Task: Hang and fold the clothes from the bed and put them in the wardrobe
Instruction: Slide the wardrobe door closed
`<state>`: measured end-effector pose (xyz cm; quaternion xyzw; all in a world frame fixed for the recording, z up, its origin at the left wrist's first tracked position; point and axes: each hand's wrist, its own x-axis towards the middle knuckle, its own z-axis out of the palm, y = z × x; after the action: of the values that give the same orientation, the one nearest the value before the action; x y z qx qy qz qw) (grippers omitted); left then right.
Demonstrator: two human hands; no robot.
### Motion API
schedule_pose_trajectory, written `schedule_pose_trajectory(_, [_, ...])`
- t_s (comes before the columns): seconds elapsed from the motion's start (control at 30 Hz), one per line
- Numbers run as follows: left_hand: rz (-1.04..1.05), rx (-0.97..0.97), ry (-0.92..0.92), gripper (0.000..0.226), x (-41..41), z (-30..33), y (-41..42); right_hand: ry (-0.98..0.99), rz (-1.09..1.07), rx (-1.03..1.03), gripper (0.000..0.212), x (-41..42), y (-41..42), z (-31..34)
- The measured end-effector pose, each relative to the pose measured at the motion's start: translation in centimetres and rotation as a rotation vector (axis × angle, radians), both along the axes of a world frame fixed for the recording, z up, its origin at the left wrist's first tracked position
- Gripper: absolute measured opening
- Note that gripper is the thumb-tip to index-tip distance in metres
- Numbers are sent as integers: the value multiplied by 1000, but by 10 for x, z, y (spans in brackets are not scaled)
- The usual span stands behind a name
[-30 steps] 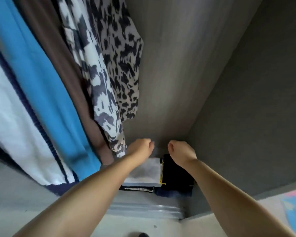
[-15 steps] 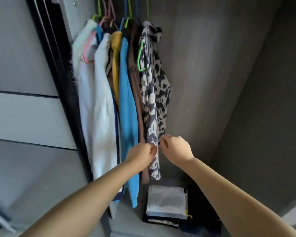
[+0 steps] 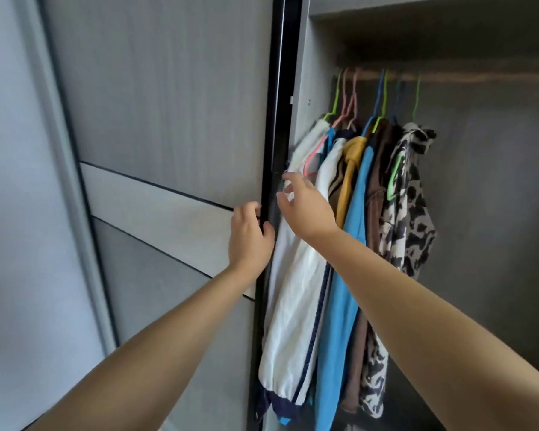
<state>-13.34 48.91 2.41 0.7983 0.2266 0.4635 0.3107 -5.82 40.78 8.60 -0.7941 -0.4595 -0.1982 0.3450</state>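
wardrobe (image 3: 495,181): grey, open on the right, sliding door (image 3: 168,119) with black edge at left | clothes (image 3: 339,244): hung on coloured hangers from the rail, bunched at the left end beside the door edge | order left to right: white, white with navy trim, mustard, blue, brown, black-and-white patterned

Both hands left the patterned garment (image 3: 408,194); left hand (image 3: 249,241) now grips door edge (image 3: 266,194).

2 hands: the left hand (image 3: 250,241) at the black edge of 1 sliding door (image 3: 156,119), the right hand (image 3: 305,204) just right of it. About 6 garments (image 3: 349,244) hang from 1 rail (image 3: 448,74) on roughly 7 coloured hangers (image 3: 380,98); overlaps blur the exact counts.
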Motion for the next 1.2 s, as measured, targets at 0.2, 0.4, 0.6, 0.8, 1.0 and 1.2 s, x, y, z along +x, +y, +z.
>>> schedule_pose_trajectory(0.2, [-128,-197,-1,32,18,-1,14,142,-126,49,80,3,55,27])
schedule_pose_trajectory(0.4, [-116,-191,-48,45,27,-7,2,144,-102,13,81,7,60,28])
schedule_pose_trajectory(0.6, [-207,-211,-70,47,23,-11,-19,278,-41,110,40,7,38,27])
schedule_pose_trajectory(0.8, [-329,-208,-75,54,20,-15,-54,255,-83,151,55,6,-5,23])
schedule_pose_trajectory(1.0, [-480,-151,-40,53,18,-15,-104,234,-156,169,61,6,-70,19])
schedule_pose_trajectory(1.2, [-614,392,22,51,24,-1,-123,203,-270,234,64,9,-142,8])
